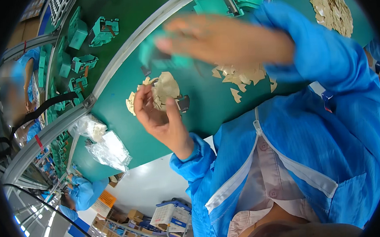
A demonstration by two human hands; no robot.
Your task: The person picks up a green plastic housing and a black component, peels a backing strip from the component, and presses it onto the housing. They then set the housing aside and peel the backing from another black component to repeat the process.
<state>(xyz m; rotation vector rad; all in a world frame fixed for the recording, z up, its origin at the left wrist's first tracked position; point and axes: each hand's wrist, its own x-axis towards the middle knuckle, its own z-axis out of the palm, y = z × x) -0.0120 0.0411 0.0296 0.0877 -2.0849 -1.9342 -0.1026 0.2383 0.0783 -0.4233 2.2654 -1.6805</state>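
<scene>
My left hand (162, 120) is held over the green tabletop, its fingers curved and its thumb apart. Between and behind the fingers is a pile of small cream-coloured pieces (166, 86); no piece is plainly gripped. A small dark part (183, 104) lies beside my left thumb, and another dark piece (146, 70) lies just beyond the pile. My right hand (220, 37) is smeared by motion, reaching across to the left. At its fingertips is a blurred green plastic housing (156, 51); whether the fingers grip it cannot be made out.
Cream pieces (241, 75) lie under my right forearm, with a larger heap (330, 8) at the far right. Clear plastic bags (110, 150) rest at the left. Beyond a metal rail (122, 53), green housings (104, 31) stand on a belt. People in blue work at left.
</scene>
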